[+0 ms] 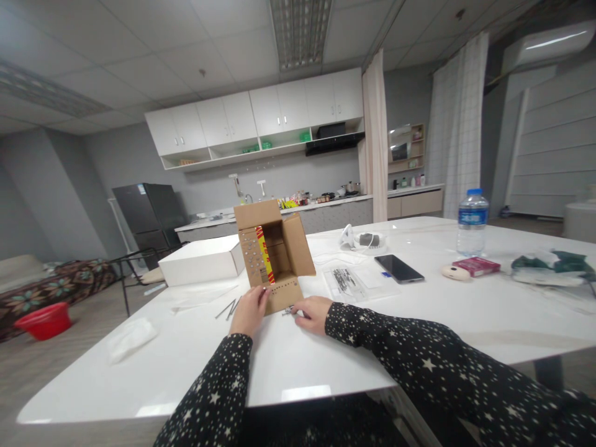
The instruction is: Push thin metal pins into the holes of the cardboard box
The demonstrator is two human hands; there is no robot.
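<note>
An open cardboard box (279,261) stands on the white table in front of me, with flaps spread, a strip of yellow and red tape, and rows of small metal pieces on its left flap and front flap. My left hand (250,310) is at the front flap's left edge, fingers curled in a pinch; a tiny thing shows at the fingertips, too small to name. Just right of it, my right hand (315,313) has its fingertips closed on small metal screws (288,310) by the flap's lower corner. Several thin metal rods (228,309) lie left of my left hand.
A white box (202,261) sits behind on the left, a crumpled tissue (133,338) nearer. To the right lie a clear plastic bag (351,282), a phone (399,268), a pink box (477,266), a water bottle (472,225) and a white fan-like device (367,239).
</note>
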